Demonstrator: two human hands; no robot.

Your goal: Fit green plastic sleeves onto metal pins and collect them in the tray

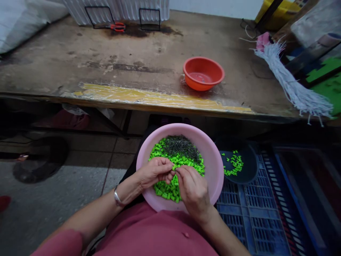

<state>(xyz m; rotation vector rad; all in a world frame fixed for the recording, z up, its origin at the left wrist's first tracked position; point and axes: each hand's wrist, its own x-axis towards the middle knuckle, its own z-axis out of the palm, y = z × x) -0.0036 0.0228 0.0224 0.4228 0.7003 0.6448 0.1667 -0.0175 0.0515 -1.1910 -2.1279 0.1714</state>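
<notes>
A pink basin (215, 167) rests on my lap, holding many small bright green plastic pieces (167, 195) and a heap of thin dark metal pins (181, 146) at its far side. Over the basin, my left hand (157, 172) pinches one small green piece (174, 166) between thumb and fingers. My right hand (194, 190) is closed in a pinch right beside it, the fingertips almost meeting the left ones. Whatever sits in the right fingertips is too small to make out.
Ahead is a worn wooden table (149, 53) with a taped front edge, bearing a red bowl (204, 73), orange-handled pliers (118, 27) and a bundle of white strings (295, 78). To the right, a dark basin (250, 167) with scattered green pieces stands on a blue plastic crate (262, 213).
</notes>
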